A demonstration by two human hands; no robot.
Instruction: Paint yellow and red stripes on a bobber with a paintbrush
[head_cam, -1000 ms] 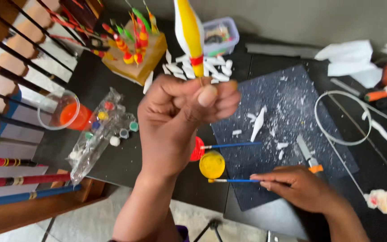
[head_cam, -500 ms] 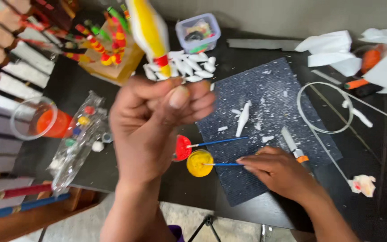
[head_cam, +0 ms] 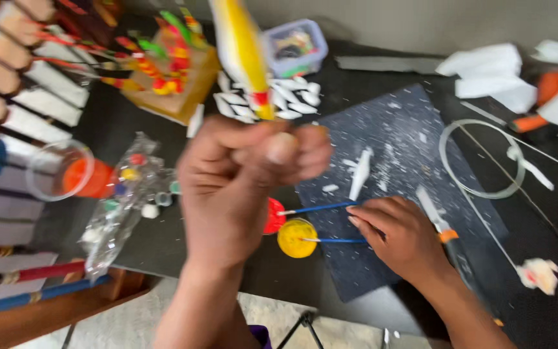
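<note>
From my seat, the left hand (head_cam: 240,181) is raised at centre frame, its fingers curled tight together around the stem of a yellow-and-white float (head_cam: 243,55) with a red band, which stands up toward 12 o'clock; the picture is blurred here. The right hand (head_cam: 398,236) lies low at 4 o'clock on the grey speckled mat (head_cam: 408,155), fingers nearly together, pinching the blue handle of a brush (head_cam: 330,240) whose tip sits in the yellow paint lid (head_cam: 296,238). A second blue-handled brush (head_cam: 318,209) rests in the red paint lid (head_cam: 274,216) just beside it. At 9 o'clock on the bench (head_cam: 163,245), a clear cup (head_cam: 59,171) holds something orange. At 12 o'clock a small lidded plastic box (head_cam: 295,45) holds mixed small items I cannot tell apart. White carved pieces (head_cam: 285,100) lie beneath it.
</note>
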